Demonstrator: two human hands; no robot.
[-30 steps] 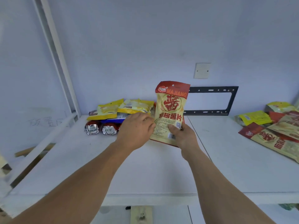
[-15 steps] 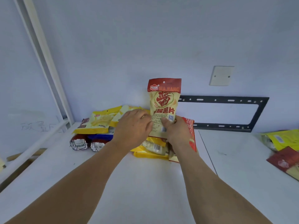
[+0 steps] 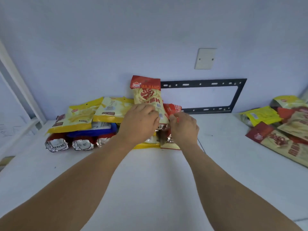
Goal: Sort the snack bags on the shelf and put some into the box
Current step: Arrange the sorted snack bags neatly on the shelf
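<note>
A cream snack bag with a red top (image 3: pixel 146 94) stands upright against the back wall on the white shelf (image 3: pixel 150 180). My left hand (image 3: pixel 139 124) grips its lower left part. My right hand (image 3: pixel 184 126) pinches the edge of a red bag (image 3: pixel 172 108) just right of it. Under both hands lie more bags, one with a yellow edge (image 3: pixel 145 145). To the left, two yellow bags (image 3: pixel 78 115) rest on a blue pack and several red, silver-ended packs (image 3: pixel 57 145). No box is in view.
A second heap of yellow, red and cream bags (image 3: pixel 281 129) lies at the shelf's right end. A black metal bracket (image 3: pixel 236 97) and a white wall plate (image 3: pixel 205 58) are fixed to the back wall. A white frame post (image 3: pixel 18 84) rises at the left.
The cream bag has gone from held up in front of me to standing at the back wall. My right hand left it and took the red bag's edge. The view shifted closer.
</note>
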